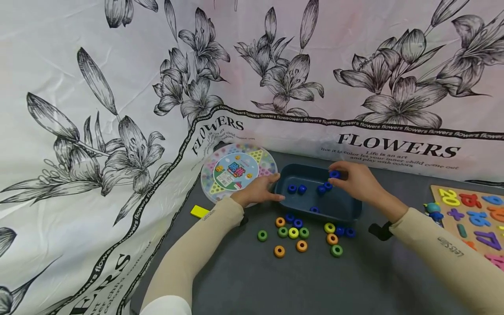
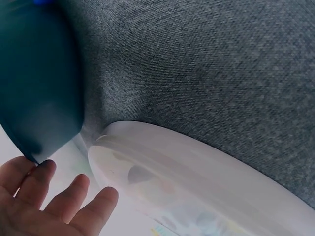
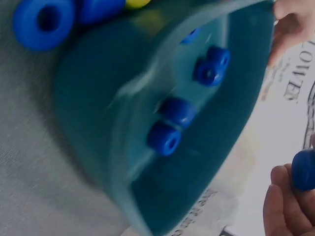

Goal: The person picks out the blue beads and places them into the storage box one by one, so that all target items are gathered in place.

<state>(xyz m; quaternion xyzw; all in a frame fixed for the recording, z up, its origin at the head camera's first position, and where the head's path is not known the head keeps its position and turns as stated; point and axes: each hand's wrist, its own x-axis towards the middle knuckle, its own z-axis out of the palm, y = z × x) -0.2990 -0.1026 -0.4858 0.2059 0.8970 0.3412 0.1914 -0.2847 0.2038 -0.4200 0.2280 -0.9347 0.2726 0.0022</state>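
A dark teal plastic tray [image 1: 303,212] sits on the table with several blue beads [image 1: 302,189] inside it. My right hand [image 1: 360,181] pinches a blue bead [image 1: 334,174] above the back right part of the tray; the right wrist view shows this bead [image 3: 304,169] at the fingers. With thumb and fingers spread, my left hand [image 1: 260,190] holds the tray's left end, and its fingertips [image 2: 45,167] touch the rim in the left wrist view. In front of the tray lie loose beads in green, orange, yellow and blue, among them a green bead [image 1: 262,236].
A round patterned board [image 1: 210,175] lies behind my left hand. A yellow block [image 1: 199,211] is near the left table edge. At the right stands a wooden number puzzle [image 1: 449,214] with a small teal and blue figure [image 1: 433,210] beside it. Flower-printed cloth [image 1: 291,131] hangs behind.
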